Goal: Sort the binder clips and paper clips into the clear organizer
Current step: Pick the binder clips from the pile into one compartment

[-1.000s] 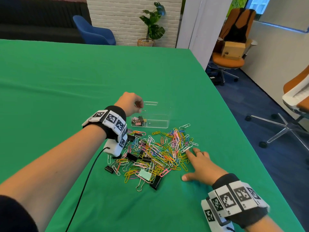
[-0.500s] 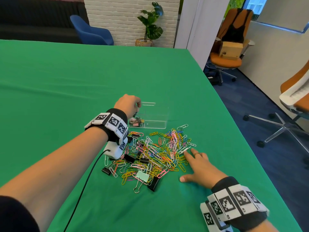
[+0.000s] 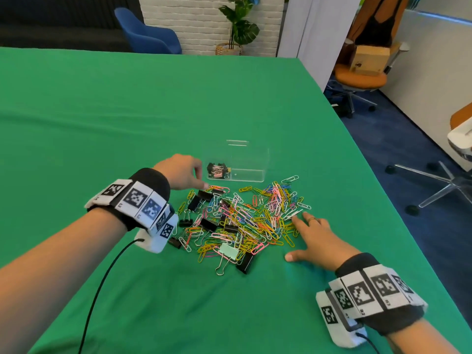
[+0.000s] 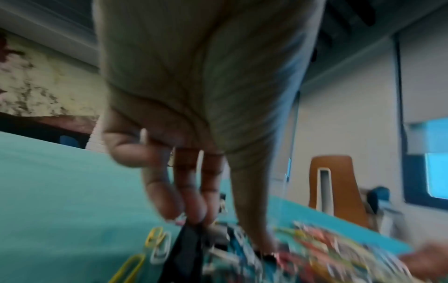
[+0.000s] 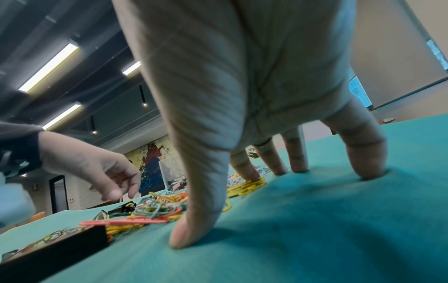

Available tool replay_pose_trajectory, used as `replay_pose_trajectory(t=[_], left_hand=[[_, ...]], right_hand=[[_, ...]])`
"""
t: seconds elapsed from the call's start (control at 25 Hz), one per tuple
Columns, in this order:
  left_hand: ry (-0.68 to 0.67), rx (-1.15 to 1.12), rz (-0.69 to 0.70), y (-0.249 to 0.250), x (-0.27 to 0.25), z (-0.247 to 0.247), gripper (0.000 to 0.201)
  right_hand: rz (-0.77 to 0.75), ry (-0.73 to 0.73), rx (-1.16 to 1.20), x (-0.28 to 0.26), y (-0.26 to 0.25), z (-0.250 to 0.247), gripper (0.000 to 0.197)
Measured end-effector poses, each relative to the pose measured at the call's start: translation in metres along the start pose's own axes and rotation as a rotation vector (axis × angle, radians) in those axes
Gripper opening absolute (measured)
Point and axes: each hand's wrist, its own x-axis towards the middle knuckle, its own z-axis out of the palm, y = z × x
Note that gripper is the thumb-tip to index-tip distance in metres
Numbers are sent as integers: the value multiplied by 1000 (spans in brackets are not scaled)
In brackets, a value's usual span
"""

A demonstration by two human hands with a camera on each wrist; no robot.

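Note:
A heap of coloured paper clips (image 3: pixel 255 218) mixed with black binder clips (image 3: pixel 204 195) and a mint binder clip (image 3: pixel 228 250) lies on the green table. Behind it stands the clear organizer (image 3: pixel 251 159), with several binder clips (image 3: pixel 217 171) in its left compartment. My left hand (image 3: pixel 201 183) hovers at the heap's far left corner with nothing in it. In the left wrist view its fingertips (image 4: pixel 194 216) reach a black binder clip (image 4: pixel 186 247), thumb held apart. My right hand (image 3: pixel 304 236) lies spread on the cloth at the heap's right edge, fingertips (image 5: pixel 249 173) on yellow clips.
The table's right edge (image 3: pixel 339 118) drops to a blue floor with office chairs (image 3: pixel 362 77). A black cable (image 3: pixel 102 284) trails from my left wrist across the near cloth. Bare green cloth surrounds the heap and the organizer.
My left hand has drawn back from above the organizer's left compartment and come down to the heap's far left corner. The right hand has stayed in place.

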Motion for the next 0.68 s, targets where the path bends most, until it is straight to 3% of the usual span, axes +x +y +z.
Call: replay_pose_trajectory(t=[0.08,0.28,0.36,0.48,0.56,0.68], left_hand=[[-212,90,18,0,-7,17,38],[-312,34,271,13,-18,40,17],[-311,52,290,8,-23,41,24],[-265,37,291,1,-31,46,32],[-179,65,320,0,-36,49,24],[-62,112,362,-4,-39,48,11]], right_hand=[[1,13,-4,1,-1,0,98],[16,-48,-28,-5,-3,-8,95],[26,17,-94,-7,-15,-20,78],[-150,328,-60,4,-62,-37,25],[-323,277,-6,15,-99,-38,12],[-454,68,-120,28,-127,-23,26]])
